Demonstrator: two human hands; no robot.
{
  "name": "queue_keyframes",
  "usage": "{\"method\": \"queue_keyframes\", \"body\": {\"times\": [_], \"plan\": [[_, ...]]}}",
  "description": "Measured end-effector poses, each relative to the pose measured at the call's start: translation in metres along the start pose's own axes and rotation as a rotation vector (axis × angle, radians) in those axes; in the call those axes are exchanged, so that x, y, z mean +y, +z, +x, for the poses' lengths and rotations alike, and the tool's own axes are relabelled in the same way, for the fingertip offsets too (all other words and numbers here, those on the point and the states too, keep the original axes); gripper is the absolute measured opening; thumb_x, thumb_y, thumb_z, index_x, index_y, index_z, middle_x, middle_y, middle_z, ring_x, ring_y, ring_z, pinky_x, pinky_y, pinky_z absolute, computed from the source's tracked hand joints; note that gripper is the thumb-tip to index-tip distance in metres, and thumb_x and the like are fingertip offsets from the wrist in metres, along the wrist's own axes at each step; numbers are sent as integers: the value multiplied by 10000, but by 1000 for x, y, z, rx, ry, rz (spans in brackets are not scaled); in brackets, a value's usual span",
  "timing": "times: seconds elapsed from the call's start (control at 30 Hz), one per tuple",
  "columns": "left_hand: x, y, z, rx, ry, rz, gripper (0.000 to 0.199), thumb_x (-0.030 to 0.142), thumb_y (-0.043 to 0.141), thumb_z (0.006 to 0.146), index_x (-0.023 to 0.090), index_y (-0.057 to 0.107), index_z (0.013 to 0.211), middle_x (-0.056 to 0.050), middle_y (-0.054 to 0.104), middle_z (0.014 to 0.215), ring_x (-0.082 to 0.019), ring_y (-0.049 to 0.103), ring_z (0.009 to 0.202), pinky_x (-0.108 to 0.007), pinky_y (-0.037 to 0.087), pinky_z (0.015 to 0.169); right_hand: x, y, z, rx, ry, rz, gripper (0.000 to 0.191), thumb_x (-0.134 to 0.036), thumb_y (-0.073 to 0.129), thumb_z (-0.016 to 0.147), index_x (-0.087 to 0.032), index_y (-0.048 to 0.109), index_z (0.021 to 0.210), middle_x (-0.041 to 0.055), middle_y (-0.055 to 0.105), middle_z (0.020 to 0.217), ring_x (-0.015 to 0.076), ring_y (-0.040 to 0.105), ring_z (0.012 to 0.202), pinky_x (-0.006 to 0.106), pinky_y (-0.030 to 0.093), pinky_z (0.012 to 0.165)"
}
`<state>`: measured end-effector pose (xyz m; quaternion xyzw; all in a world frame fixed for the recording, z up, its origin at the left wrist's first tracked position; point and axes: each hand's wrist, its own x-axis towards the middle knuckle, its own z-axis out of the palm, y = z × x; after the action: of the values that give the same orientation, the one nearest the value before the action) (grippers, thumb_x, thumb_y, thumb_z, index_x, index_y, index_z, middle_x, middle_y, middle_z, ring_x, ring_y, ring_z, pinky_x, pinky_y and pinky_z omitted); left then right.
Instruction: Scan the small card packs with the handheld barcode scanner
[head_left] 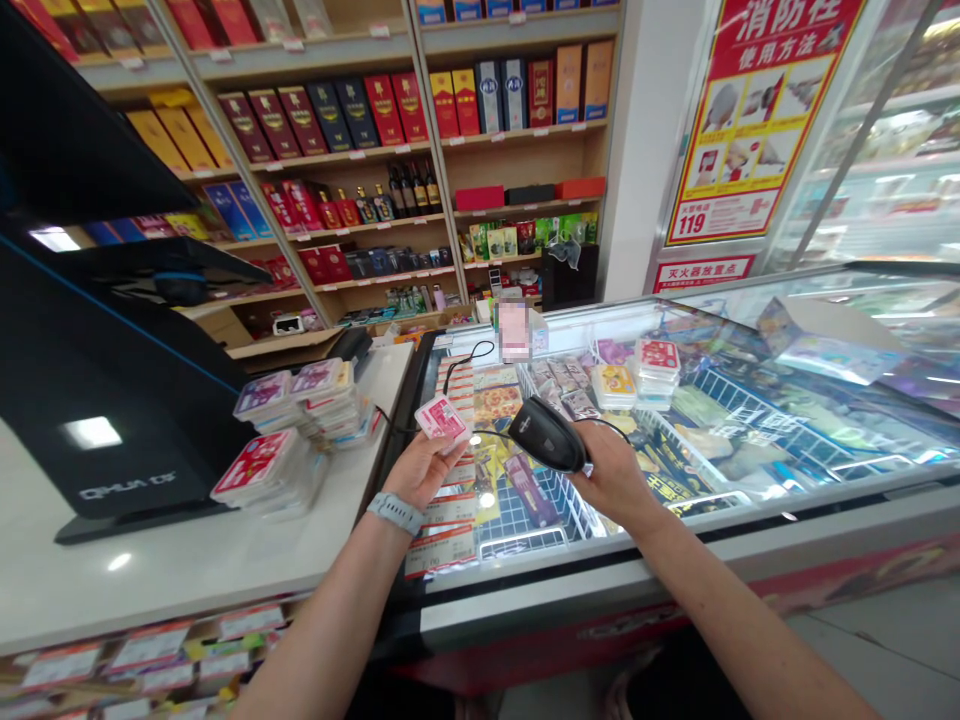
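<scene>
My left hand [429, 468] is closed on a small flat plastic pack [442, 420] with a pink and white label, held above the left end of the freezer's glass top. In my right hand [611, 470] is a black barcode scanner [547, 437], its head turned left toward the pack. A black cable [491, 433] runs from the scanner's side. Similar packs with yellow [615, 383] and red [658, 360] labels are stacked on the glass beyond the scanner. More stacks, with a red-labelled one [259, 470] in front, stand on the white counter to the left.
The chest freezer [750, 510] holds wire baskets of frozen goods under glass. A dark checkout terminal [112, 400] stands on the counter [202, 570]. An open cardboard carton [832, 340] lies on the freezer's right part. Shelves of boxed bottles [322, 115] line the back wall.
</scene>
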<state>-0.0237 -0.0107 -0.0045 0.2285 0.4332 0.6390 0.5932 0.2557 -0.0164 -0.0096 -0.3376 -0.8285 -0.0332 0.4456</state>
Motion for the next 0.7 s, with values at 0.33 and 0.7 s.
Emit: {"method": "queue_keyframes", "body": {"times": [0.33, 0.7], "plan": [[-1, -3, -2, -9, 215, 234, 403, 154, 778, 597, 166, 596, 957, -6, 689, 841, -83, 617, 721, -194, 481, 673, 2, 3, -2, -15, 5, -8, 285, -243, 555, 829, -186, 513, 1106, 104, 624, 976, 265, 583, 887, 403, 460, 773], [-5, 1, -6, -35, 339, 319, 371, 261, 753, 643, 167, 582, 959, -28, 675, 893, -141, 640, 818, -328, 533, 813, -2, 1, 1, -91, -10, -17, 299, -242, 552, 830, -183, 512, 1120, 95, 625, 955, 257, 577, 858, 390, 446, 744]]}}
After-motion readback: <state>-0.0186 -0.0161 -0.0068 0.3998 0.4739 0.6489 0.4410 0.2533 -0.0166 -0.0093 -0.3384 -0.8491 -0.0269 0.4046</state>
